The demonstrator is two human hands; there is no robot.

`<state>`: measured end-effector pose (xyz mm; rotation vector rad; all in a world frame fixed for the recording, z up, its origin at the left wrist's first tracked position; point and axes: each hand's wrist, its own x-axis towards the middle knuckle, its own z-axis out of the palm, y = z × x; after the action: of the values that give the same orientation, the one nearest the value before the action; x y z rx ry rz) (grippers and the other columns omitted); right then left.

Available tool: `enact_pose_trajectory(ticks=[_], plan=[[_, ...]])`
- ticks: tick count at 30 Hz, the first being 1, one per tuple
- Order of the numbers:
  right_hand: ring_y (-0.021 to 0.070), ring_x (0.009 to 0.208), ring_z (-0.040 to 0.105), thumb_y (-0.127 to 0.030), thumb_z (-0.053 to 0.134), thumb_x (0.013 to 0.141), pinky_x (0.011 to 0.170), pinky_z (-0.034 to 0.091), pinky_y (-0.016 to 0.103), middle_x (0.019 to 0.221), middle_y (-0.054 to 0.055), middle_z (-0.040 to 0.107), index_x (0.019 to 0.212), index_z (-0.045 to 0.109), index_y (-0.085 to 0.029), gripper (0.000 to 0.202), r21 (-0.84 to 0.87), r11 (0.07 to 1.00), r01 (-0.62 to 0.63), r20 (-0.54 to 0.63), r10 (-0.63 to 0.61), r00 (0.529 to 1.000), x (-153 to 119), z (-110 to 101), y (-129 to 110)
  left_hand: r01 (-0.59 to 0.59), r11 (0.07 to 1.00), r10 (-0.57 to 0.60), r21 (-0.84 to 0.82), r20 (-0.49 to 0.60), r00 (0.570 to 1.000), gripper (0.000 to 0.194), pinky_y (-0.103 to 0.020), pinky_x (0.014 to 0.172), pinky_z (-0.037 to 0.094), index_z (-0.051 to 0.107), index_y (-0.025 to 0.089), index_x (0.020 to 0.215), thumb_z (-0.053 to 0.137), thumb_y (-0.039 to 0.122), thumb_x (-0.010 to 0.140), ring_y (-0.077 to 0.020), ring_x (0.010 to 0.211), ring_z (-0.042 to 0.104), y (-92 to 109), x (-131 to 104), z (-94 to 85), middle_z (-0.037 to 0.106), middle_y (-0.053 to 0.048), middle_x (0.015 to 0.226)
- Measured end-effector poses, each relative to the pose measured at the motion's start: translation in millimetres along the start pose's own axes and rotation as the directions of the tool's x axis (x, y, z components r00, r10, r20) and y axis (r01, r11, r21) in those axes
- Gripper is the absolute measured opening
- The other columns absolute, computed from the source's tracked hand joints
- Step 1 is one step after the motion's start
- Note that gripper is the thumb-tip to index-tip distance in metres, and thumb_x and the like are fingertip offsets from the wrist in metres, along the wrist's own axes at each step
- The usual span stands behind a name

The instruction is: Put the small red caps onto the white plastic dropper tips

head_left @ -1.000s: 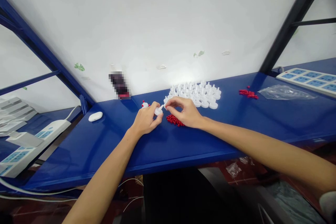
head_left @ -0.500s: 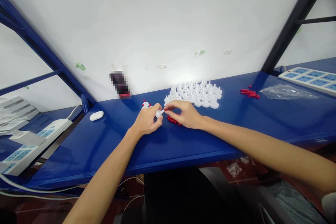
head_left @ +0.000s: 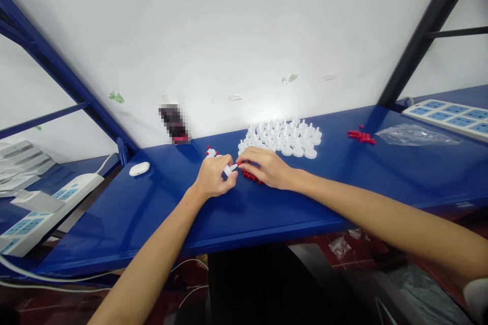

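My left hand (head_left: 215, 176) is closed around a white nozzle cap (head_left: 228, 169), its narrow spout pointing right. A small red tip cap (head_left: 239, 163) is pinched between the thumb and fingers of my right hand (head_left: 269, 168), at the end of that spout. Beneath my right hand lies a pile of red tip caps (head_left: 249, 175), partly hidden by the fingers. Many white nozzle caps (head_left: 284, 137) stand upright in a group behind my right hand. Just beyond my left hand are a few white nozzle caps with red tips (head_left: 211, 152), partly covered by it.
A second red pile (head_left: 361, 136) and a clear plastic bag (head_left: 415, 135) lie on the right of the blue table (head_left: 152, 218). A white oval case (head_left: 139, 168) is at the left. Power strips (head_left: 53, 208) flank the table, and a pixelated dark object (head_left: 174, 123) leans on the wall.
The spout and the red tip cap have shifted slightly, with the white nozzle cap turned a little in my left hand. Both hands stay in nearly the same place.
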<state>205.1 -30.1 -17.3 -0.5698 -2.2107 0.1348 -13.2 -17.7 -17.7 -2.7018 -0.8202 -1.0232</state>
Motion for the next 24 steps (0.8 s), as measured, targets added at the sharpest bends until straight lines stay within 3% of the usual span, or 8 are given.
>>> enact_pose_trajectory(ticks=[4,7,11,16,19,24], plan=[[0.0203,0.088,0.061,-0.024,0.041,0.103,0.079,0.050,0.035,0.100,0.011,0.067,0.105,0.063,-0.016,0.023,-0.144,0.982,0.121,0.051,-0.115,0.992,-1,-6,1,-0.049,0.998,0.051,0.031,-0.060,0.997,0.033,-0.027,0.049,0.031,0.043,0.022,0.070,0.041,0.046,0.093,-0.0128,0.045,0.041,1,-2,11.2,0.043,0.003,0.052],[0.0192,0.082,0.058,-0.022,0.039,0.104,0.075,0.048,0.033,0.096,0.011,0.065,0.103,0.063,-0.015,0.025,-0.151,0.975,0.161,0.120,-0.143,0.982,-3,-8,2,-0.084,0.996,0.084,0.002,-0.050,0.995,0.033,-0.026,0.049,0.031,0.043,0.023,0.071,0.040,0.046,0.094,-0.0127,0.045,0.040,3,-3,16.7,0.042,0.004,0.052],[0.0170,0.078,0.054,-0.020,0.036,0.104,0.071,0.046,0.030,0.091,0.008,0.061,0.102,0.062,-0.016,0.026,-0.013,0.996,0.089,0.205,-0.085,0.975,-2,-9,0,-0.050,0.997,0.046,-0.059,-0.054,0.997,0.034,-0.026,0.048,0.032,0.042,0.023,0.072,0.038,0.048,0.095,-0.0118,0.045,0.037,7,-3,18.1,0.040,0.004,0.053],[0.0161,0.077,0.053,-0.025,0.037,0.105,0.073,0.043,0.030,0.086,0.005,0.059,0.097,0.061,-0.017,0.027,0.092,0.996,0.008,0.216,-0.028,0.976,6,-12,-8,-0.069,0.995,0.054,-0.078,-0.181,0.982,0.037,-0.027,0.046,0.030,0.037,0.023,0.072,0.034,0.050,0.097,-0.0114,0.045,0.034,8,-4,16.4,0.038,0.004,0.054],[0.0158,0.075,0.051,-0.025,0.037,0.105,0.071,0.042,0.030,0.084,0.004,0.058,0.092,0.060,-0.017,0.028,0.122,0.993,-0.004,0.251,-0.027,0.967,8,-13,-11,-0.103,0.992,0.090,-0.076,-0.159,0.983,0.036,-0.027,0.048,0.032,0.037,0.024,0.073,0.034,0.051,0.096,-0.0121,0.046,0.035,6,-5,17.4,0.039,0.004,0.055],[0.0161,0.074,0.048,-0.026,0.035,0.105,0.071,0.040,0.031,0.081,0.003,0.056,0.086,0.053,-0.019,0.027,0.144,0.988,-0.053,0.264,0.013,0.965,9,-13,-14,-0.047,0.995,0.033,-0.093,-0.146,0.989,0.039,-0.028,0.050,0.033,0.038,0.023,0.073,0.030,0.054,0.095,-0.0131,0.048,0.036,4,-8,21.8,0.039,0.003,0.056]])
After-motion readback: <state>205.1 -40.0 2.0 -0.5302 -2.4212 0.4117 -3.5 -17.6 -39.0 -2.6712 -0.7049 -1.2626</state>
